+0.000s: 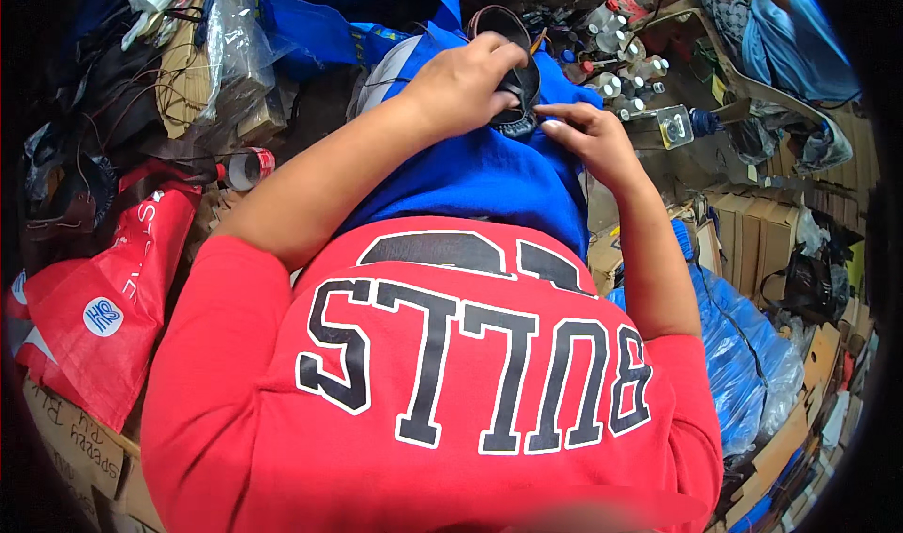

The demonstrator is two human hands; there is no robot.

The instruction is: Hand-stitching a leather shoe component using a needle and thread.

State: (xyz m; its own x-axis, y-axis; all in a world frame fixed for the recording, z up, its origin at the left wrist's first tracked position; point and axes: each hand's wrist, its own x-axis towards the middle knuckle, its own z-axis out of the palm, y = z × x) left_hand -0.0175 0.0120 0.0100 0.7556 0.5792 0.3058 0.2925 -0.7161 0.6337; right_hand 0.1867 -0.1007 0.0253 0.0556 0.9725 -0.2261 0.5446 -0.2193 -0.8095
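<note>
A dark shoe [530, 83] with a brownish rim around its opening rests on the blue cloth [442, 180] over my lap. My left hand [470, 77] is closed around it from the left side, with fingertips reaching into the opening. At the shoe's near right edge is my right hand [594, 140], its thumb and fingers pressed together. Whatever lies in that pinch is too small to make out. Gathered stitching or ridges seem to run along the shoe's near end, partly covered by my fingers.
Several plastic bottles [625, 72] lie beyond my right hand. A blue bag [362, 11] is ahead, and a red bag [103, 298] at left. Flattened cardboard [752, 237] and a blue plastic-wrapped bundle [724, 345] line the right. Another person's light blue clothing [790, 48] shows far right.
</note>
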